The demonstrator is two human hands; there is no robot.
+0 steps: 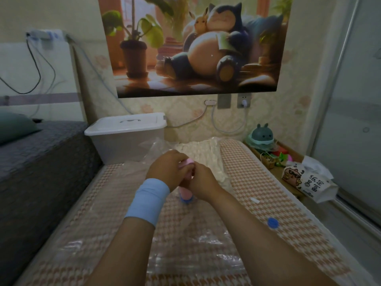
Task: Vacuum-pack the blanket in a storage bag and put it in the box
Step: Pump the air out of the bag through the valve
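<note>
While left hand (165, 170) and right hand (203, 180) clamp together round the pink pump (185, 192), white blanket (198, 150) lies just beyond them.
Pump upright on clear storage bag (185, 250), which is spread over houndstooth mattress (247, 174); both hands' fingers curled on its upper part, touching. Blanket bunched at bag's far end, seemingly inside. Box (123, 141) just behind, white lid (127, 123) on, contents not discernible. Blue cap (272, 222) loose at right. Wooden tray (290, 151) holds round green toy (262, 135), small clutter.
</note>
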